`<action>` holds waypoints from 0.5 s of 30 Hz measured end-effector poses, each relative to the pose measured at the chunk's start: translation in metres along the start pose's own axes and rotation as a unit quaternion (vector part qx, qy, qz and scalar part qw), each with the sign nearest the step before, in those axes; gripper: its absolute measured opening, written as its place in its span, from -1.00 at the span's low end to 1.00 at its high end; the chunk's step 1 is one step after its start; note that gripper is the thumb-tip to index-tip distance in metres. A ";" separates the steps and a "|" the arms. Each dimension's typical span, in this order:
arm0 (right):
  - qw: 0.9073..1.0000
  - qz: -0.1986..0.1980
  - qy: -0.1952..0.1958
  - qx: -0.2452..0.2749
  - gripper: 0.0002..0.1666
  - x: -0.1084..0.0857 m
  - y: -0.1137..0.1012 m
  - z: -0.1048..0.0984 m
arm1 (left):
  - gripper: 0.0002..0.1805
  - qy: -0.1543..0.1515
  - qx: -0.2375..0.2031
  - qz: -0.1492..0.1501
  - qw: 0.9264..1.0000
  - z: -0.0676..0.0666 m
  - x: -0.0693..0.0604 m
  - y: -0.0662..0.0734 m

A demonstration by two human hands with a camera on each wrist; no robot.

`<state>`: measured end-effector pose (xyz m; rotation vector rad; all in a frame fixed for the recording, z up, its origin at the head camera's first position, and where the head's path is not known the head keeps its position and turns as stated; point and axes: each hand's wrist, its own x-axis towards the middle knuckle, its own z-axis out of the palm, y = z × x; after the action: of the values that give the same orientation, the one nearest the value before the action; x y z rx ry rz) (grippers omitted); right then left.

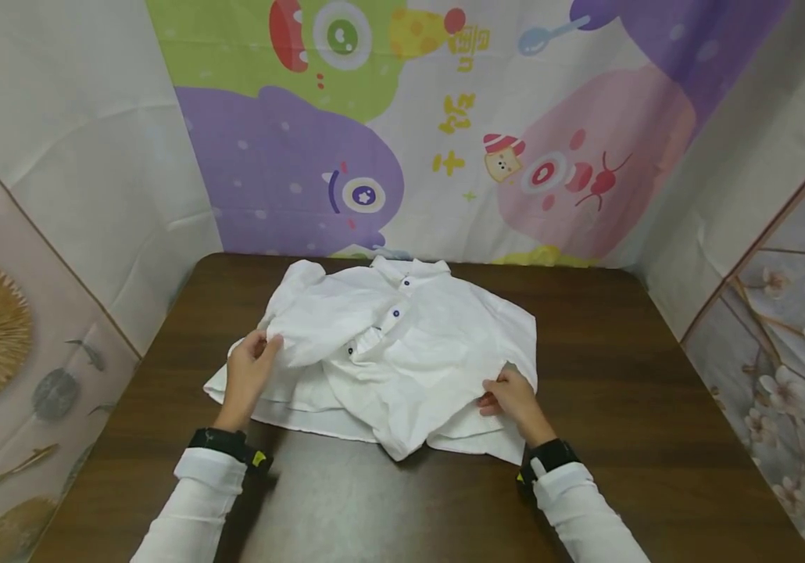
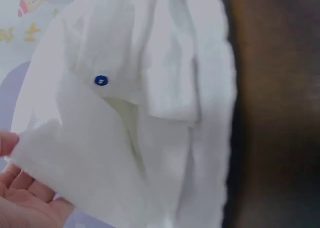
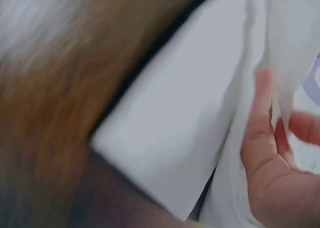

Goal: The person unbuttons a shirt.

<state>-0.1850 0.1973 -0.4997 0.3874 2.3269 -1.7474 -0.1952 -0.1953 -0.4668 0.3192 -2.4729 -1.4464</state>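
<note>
A white button-up shirt (image 1: 445, 328) lies on the table, its collar (image 1: 431, 270) near the far edge. Dark blue buttons (image 1: 396, 313) run down a slanting, rumpled front. On the left, my left hand (image 1: 244, 379) pinches a raised fold of the shirt between thumb and fingers; the left wrist view shows this lifted cloth with one blue button (image 2: 101, 80) beyond it. Over at the lower right of the shirt, my right hand (image 1: 513, 397) pinches a thin layer of cloth, lifted off the panel beneath. A squared corner of the shirt (image 3: 170, 138) lies beside that hand.
The dark brown wooden table (image 1: 613, 375) has rounded far corners. Behind it hangs a cartoon-printed cloth (image 1: 297, 164) reaching down to the far edge. Patterned drapes (image 1: 782, 391) flank the table on both sides. Each wrist wears a black strap (image 1: 220, 442).
</note>
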 end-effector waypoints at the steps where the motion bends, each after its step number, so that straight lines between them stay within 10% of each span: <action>1: 1.000 -0.004 0.003 0.027 -0.85 0.000 -0.002 -0.001 | -0.70 0.005 -0.003 -0.001 1.000 0.000 0.002 0.002; 8: 0.980 -0.003 0.028 0.197 -0.59 0.000 -0.018 -0.019 | -0.65 -0.003 -0.002 -0.001 1.000 -0.007 0.020 0.007; 15: 0.974 -0.001 0.078 0.213 -0.47 0.008 -0.029 -0.047 | -0.60 -0.047 0.044 -0.033 0.997 -0.013 0.030 0.008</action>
<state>-0.2026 0.2359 -0.4632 0.6089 2.0289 -2.2919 -0.2199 -0.2111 -0.4501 0.3604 -2.6295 -1.4116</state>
